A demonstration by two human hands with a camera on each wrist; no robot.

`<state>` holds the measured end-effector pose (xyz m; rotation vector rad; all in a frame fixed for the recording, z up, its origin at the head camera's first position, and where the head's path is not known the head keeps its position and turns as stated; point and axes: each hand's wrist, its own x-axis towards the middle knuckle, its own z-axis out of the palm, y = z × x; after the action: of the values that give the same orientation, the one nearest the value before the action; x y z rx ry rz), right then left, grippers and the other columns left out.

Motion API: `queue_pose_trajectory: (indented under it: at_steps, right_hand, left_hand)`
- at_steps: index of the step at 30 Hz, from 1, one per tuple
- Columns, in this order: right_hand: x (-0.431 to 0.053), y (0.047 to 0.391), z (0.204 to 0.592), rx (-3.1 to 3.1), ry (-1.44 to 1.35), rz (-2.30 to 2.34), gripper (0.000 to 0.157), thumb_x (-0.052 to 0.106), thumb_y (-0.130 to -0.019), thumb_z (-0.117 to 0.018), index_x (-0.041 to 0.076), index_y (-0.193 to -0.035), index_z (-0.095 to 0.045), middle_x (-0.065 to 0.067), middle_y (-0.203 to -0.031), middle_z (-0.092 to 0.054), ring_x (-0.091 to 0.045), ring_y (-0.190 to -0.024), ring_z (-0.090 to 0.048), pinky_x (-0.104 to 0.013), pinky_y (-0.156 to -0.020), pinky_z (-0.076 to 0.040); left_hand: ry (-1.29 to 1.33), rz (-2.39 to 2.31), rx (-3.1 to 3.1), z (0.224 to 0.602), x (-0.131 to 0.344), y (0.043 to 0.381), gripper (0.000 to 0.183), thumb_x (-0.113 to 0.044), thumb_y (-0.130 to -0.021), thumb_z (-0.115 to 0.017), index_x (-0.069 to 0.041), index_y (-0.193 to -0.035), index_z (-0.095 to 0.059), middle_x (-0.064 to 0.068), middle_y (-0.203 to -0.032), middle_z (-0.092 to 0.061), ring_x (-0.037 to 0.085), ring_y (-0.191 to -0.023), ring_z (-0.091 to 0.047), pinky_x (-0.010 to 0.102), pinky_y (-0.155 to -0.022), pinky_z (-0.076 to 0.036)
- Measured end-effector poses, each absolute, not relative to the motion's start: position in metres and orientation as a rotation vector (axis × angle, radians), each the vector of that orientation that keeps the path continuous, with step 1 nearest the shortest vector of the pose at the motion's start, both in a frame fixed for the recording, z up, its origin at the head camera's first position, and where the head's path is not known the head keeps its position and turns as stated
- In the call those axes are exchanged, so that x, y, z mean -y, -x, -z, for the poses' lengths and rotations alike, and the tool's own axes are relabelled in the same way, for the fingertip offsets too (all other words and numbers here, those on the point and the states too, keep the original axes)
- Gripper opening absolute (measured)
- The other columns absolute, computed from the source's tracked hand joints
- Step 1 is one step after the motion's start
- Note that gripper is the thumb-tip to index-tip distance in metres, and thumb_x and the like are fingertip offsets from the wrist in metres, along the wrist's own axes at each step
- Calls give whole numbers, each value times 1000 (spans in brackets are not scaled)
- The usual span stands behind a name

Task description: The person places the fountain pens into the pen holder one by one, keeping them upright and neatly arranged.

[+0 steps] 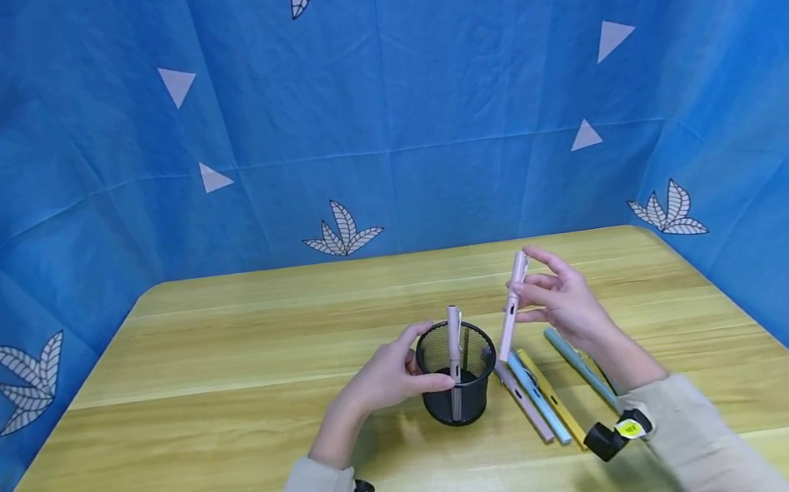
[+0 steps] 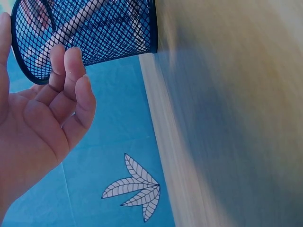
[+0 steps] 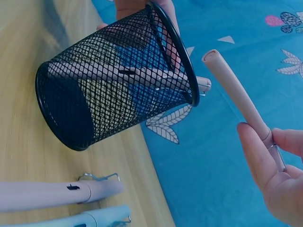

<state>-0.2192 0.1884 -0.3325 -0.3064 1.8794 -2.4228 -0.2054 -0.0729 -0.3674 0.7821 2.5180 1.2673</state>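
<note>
A black mesh pen holder stands upright on the table, with one pale pink pen leaning inside it. My left hand holds the holder by its rim, thumb across the front and fingers round the far left side. To the right, my right hand pinches a second pale pink pen near its clip end. That pen is tilted in the air beside the holder, its plain end pointing down in the head view. In the right wrist view, thumb and fingertips meet around its cap.
Right of the holder lie a purple pen, a light blue pen and a yellow pen side by side. A teal pen lies farther right, partly under the right forearm, beside another yellowish one. A blue cloth hangs behind the wooden table.
</note>
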Motion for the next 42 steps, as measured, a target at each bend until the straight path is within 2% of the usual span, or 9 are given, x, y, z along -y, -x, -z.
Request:
queue_pose_trajectory:
  at_steps: [10,17,34,42]
  right_hand:
    - [-175,220,335,-1970,360,2456,66,-10,-86,-50,5,-141,-18,-7,-87,-56,-17,-68,-62,-34,-65,-51]
    - [-168,219,337,-2035,392,2432,62,-10,-85,-50,4,-138,-22,-5,-84,-55,-17,-68,-63,-35,-64,-51]
    - [-152,216,344,-2155,450,2380,59,-14,-82,-52,1,-132,-26,-7,-83,-54,-15,-68,-62,-38,-65,-51]
    - [-147,215,349,-2239,474,2313,54,-14,-81,-55,0,-128,-31,-8,-79,-56,-14,-70,-62,-35,-64,-51]
  left_hand:
    - [-786,-1298,-2489,368,73,205,81,-34,-75,-72,-8,-139,-29,0,-58,-46,11,-53,-41,26,-52,-38]
    - [-776,-1309,-2478,368,73,206,80,-34,-75,-72,-11,-139,-29,1,-59,-47,11,-54,-42,26,-52,-38]
    - [-768,-1297,-2490,368,73,206,81,-36,-75,-71,-11,-139,-28,0,-59,-48,11,-53,-42,26,-51,-39]
    - [-789,-1288,-2498,368,73,207,81,-36,-75,-71,-10,-139,-28,-1,-58,-48,9,-52,-42,25,-50,-38]
